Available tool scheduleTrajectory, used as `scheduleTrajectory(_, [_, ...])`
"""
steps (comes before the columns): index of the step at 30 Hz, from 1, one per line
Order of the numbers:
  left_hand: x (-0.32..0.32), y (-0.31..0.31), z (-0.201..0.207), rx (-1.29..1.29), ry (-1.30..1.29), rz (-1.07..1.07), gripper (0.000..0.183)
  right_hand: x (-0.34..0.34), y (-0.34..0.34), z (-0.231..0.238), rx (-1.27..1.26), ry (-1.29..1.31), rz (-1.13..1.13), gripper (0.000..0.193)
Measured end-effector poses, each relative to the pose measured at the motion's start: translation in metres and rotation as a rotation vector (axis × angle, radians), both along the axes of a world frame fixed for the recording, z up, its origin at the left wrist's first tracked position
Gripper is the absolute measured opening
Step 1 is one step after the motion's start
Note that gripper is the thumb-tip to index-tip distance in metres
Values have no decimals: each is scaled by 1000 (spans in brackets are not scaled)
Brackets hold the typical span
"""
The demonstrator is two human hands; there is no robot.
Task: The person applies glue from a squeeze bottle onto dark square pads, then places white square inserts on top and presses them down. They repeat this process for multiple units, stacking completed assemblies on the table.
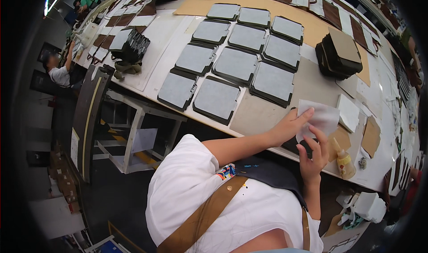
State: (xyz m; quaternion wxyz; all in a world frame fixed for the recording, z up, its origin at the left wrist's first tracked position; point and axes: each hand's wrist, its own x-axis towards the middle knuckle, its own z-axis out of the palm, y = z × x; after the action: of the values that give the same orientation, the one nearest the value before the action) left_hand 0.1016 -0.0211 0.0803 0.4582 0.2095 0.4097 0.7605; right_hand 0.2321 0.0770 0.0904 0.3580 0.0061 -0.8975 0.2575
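My left hand (290, 127) pinches a translucent whitish sheet (327, 119) by its left edge, thumb on top, above the table's near edge. Just below that sheet is my right hand (314, 154), its fingers apart and curved upward. The fingertips come close to the sheet's lower edge; whether they touch it I cannot tell. To the left, several dark flat panels (217, 99) lie in rows, each topped with a pale grey sheet. A stack of white sheets (347, 112) rests right of my hands.
A dark stack topped with brown card (339, 52) stands at the right. Near my right hand are a yellowish squeeze bottle (344, 164) and a brown card piece (371, 137). Another dark stack (129, 45) sits far left. A person (62, 74) is beyond the table.
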Motion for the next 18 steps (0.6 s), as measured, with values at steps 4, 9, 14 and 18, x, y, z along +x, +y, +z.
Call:
scheduleTrajectory(4, [-8,-16,14,-20,105,-58,49,-6,7,0,-316,246,-308,46])
scheduleTrajectory(9, [-7,-18,-1,-116,171,-208,50,28,30,-37,-1263,-150,-85,31])
scheduleTrajectory(14, [-9,-19,-42,-361,277,-243,49,32,21,-31,-1177,-141,-200,17])
scheduleTrajectory(18, [-1,-23,-50,-276,276,-193,55,37,26,-44,-1148,-207,-300,15])
